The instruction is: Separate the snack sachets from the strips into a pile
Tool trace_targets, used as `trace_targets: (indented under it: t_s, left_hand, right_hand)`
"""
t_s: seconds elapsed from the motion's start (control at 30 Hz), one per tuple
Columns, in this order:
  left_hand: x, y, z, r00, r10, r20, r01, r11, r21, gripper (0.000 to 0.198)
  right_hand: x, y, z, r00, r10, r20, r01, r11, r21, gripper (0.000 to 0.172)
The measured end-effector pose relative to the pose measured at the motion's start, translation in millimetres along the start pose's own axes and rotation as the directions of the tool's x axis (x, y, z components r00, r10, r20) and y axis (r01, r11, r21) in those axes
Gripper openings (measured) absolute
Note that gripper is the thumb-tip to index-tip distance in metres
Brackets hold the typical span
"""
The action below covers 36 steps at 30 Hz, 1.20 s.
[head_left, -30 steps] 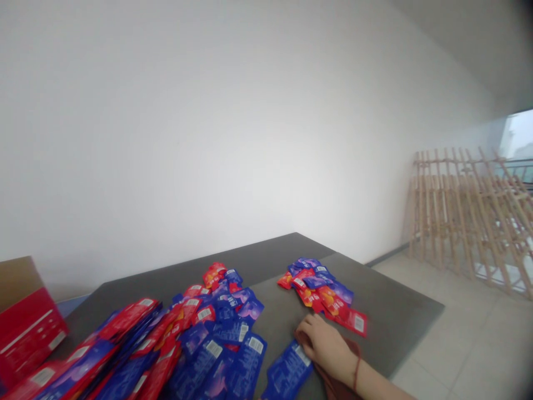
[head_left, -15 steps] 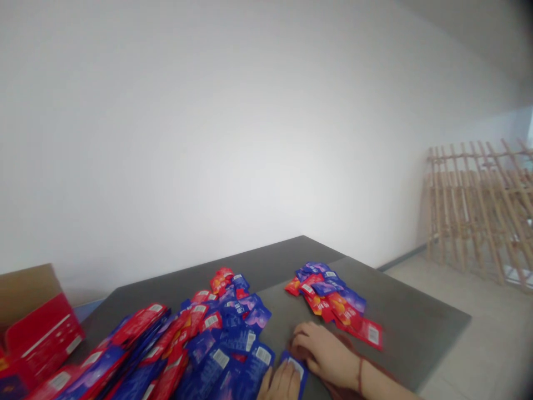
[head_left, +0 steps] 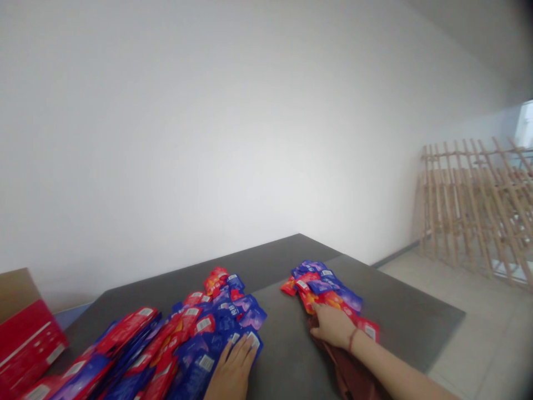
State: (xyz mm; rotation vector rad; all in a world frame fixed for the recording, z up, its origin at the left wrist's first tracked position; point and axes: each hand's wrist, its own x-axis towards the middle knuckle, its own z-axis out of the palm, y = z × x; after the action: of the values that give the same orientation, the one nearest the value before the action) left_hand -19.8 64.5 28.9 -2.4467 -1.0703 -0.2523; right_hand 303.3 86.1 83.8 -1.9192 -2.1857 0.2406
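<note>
My left hand [head_left: 232,368] lies flat with fingers stretched out on the near edge of a big heap of blue and red sachets [head_left: 175,339] spread over the left of the grey table [head_left: 400,311]. My right hand [head_left: 332,325], a red string round its wrist, rests with fingers curled on a dark red cloth [head_left: 353,373], its fingertips touching the small pile of sachets [head_left: 325,289] at the right. Whether it grips the cloth or a sachet is hidden.
A red and brown carton [head_left: 25,333] stands open at the far left of the table. A white wall rises behind. Wooden lattice frames [head_left: 478,205] lean against the wall at right, over a pale tiled floor [head_left: 491,344].
My right hand slid from the table's middle to the small right pile. My left hand came into view and moved onto the big heap. The lone blue sachet is no longer in the gap.
</note>
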Motion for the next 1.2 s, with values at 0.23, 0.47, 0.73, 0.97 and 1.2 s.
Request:
trace_targets:
  t_s: [0.23, 0.47, 0.73, 0.97, 1.2]
  left_hand:
    - [5.6, 7.4, -18.0, 0.988, -0.072, 0.137, 0.087, 0.991, -0.106, 0.073]
    - [18.4, 70.5, -20.1, 0.903, -0.179, 0.391, 0.336, 0.861, -0.381, 0.066]
    - [33.1, 87.4, -50.0, 0.923, -0.195, 0.33, 0.342, 0.809, -0.479, 0.044]
    - [42.9, 102.6, -35.4, 0.944, -0.166, 0.286, 0.279, 0.865, -0.418, 0.055]
    - [-4.4, 80.8, -20.6, 0.999, -0.001, -0.049, -0.015, 0.949, -0.315, 0.028]
  right_hand:
    - [-26.6, -12.4, -9.4, 0.87, -0.437, 0.23, 0.423, 0.899, 0.111, 0.049]
    - [-52.1, -28.1, -20.3, 0.747, -0.65, 0.143, 0.453, 0.653, 0.607, 0.041]
    - [-34.3, -3.0, -67.7, 0.904, -0.407, -0.133, 0.412, 0.744, 0.526, 0.026]
    - [-35.9, -29.8, -25.0, 0.906, -0.374, -0.196, 0.416, 0.869, 0.268, 0.025]
    - [-63.1, -45.2, 3.1, 0.795, -0.604, -0.053, 0.604, 0.783, 0.15, 0.035]
